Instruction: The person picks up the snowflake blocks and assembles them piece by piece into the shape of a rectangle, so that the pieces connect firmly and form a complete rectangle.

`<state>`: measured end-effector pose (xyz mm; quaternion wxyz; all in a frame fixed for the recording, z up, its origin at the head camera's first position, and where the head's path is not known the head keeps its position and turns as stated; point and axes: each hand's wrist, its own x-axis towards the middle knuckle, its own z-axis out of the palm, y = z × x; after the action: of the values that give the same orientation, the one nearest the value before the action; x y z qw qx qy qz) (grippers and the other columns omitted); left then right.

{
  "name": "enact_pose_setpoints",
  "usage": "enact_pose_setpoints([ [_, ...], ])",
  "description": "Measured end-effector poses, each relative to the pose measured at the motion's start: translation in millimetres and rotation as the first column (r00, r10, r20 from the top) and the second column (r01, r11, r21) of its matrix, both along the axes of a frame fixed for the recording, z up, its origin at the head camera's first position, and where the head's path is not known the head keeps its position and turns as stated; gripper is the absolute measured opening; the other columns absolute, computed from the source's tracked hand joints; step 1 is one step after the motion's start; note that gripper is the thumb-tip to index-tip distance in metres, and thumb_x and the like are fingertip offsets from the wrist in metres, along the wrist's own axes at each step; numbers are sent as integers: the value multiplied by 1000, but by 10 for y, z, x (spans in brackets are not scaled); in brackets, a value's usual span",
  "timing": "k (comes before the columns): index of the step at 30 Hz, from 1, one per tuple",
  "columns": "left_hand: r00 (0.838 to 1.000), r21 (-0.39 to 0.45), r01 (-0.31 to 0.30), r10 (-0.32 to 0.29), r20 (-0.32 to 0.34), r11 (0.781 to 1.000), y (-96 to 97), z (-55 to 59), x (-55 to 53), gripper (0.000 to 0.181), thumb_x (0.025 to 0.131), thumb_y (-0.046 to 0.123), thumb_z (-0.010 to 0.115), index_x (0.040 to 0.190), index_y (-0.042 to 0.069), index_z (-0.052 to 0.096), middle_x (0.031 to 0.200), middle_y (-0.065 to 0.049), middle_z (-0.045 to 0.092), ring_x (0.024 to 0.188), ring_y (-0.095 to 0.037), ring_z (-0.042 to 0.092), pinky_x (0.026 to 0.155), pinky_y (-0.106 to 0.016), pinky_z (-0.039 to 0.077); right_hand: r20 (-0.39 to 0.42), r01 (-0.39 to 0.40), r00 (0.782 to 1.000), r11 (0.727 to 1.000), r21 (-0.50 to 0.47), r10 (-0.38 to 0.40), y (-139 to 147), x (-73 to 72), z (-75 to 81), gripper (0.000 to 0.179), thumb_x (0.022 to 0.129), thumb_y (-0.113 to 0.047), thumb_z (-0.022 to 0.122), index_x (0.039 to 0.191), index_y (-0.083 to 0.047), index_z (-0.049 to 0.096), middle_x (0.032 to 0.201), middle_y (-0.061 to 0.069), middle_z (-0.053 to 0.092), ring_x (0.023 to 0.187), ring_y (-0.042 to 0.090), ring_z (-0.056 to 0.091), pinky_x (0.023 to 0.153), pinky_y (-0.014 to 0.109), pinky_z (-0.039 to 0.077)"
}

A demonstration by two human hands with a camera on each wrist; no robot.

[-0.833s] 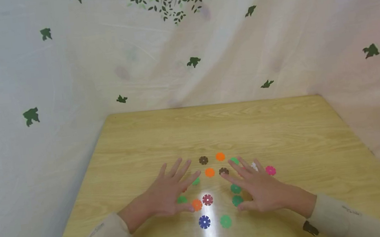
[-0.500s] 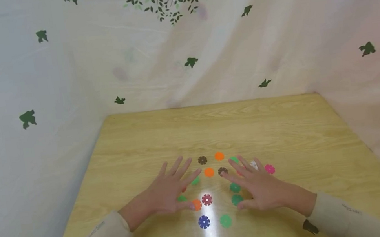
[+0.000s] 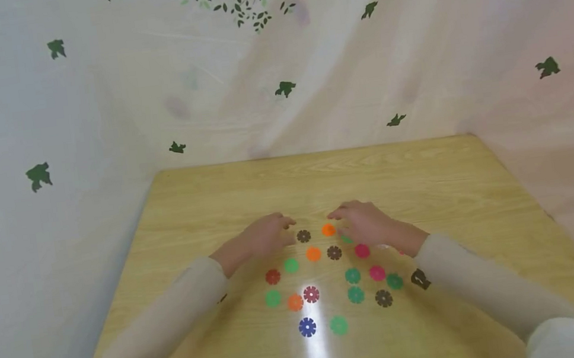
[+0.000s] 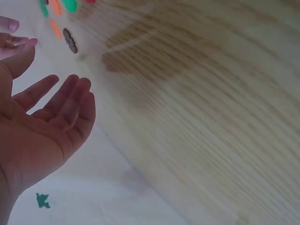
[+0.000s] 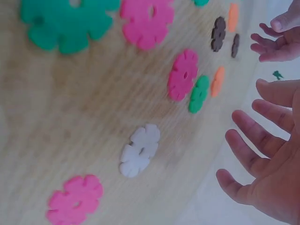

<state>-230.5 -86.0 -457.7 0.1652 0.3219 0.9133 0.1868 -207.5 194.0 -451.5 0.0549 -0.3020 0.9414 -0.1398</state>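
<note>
Several flower-shaped plastic discs lie spread on the table. My left hand (image 3: 268, 235) hovers at the far left of the group, nearest a dark brown disc (image 3: 303, 236). Its fingers (image 4: 75, 105) are loosely bent with nothing in them. Opposite it, my right hand (image 3: 365, 223) hangs near an orange disc (image 3: 328, 230) and partly covers a green disc (image 3: 347, 238). The right wrist view shows its fingers (image 5: 253, 136) apart and holding nothing. Below that hand lie a white disc (image 5: 140, 151) and a pink disc (image 5: 75, 201).
Closer to me lie a blue disc (image 3: 307, 327) and a light green disc (image 3: 339, 325). The wooden table (image 3: 204, 201) is enclosed at the back and sides by a pale curtain (image 3: 225, 115) printed with green birds and branches.
Both hands have moved away from me and inward over the far discs. Their widely spread fingers are now loosely bent. Discs that were under the hands have come into sight.
</note>
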Motion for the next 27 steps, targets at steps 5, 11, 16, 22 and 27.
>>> enact_pose_setpoints([
  [5,997,-9,33,-32,74,999,130,-146,-157,48,96,23,68,138,2,58,129,-14,64,120,-29,60,105,-40,51,61,-9,998,998,67,5,-90,-142,-104,35,94,-19,69,129,-9,68,116,10,68,99,28,65,74,47,60],
  [11,999,-48,30,-28,43,998,187,-184,-225,52,91,24,75,136,4,60,127,-11,64,115,-25,61,104,-38,51,67,-22,998,994,104,15,-166,-193,-213,39,91,-26,76,127,-13,69,105,3,67,90,20,64,70,43,56],
  [16,999,-39,49,-49,5,998,222,-206,-261,39,89,24,77,122,7,68,108,-4,62,94,-17,61,87,-32,56,70,-11,998,993,114,3,-218,-244,-212,37,90,-25,76,125,-14,70,104,1,65,87,18,62,69,40,53],
  [22,999,-3,48,-48,8,999,268,-252,-286,17,88,20,77,101,14,69,92,3,57,82,-13,56,73,-26,53,82,2,997,991,133,-13,-237,-294,-210,33,89,-21,76,121,-15,70,108,2,64,96,22,61,80,47,52],
  [27,996,56,7,-12,84,998,327,-247,-325,19,86,17,79,95,15,62,89,2,61,82,-16,58,72,-28,54,132,56,989,994,88,-68,-219,-321,-210,32,86,-14,74,116,-13,66,100,-3,63,93,21,60,86,50,50],
])
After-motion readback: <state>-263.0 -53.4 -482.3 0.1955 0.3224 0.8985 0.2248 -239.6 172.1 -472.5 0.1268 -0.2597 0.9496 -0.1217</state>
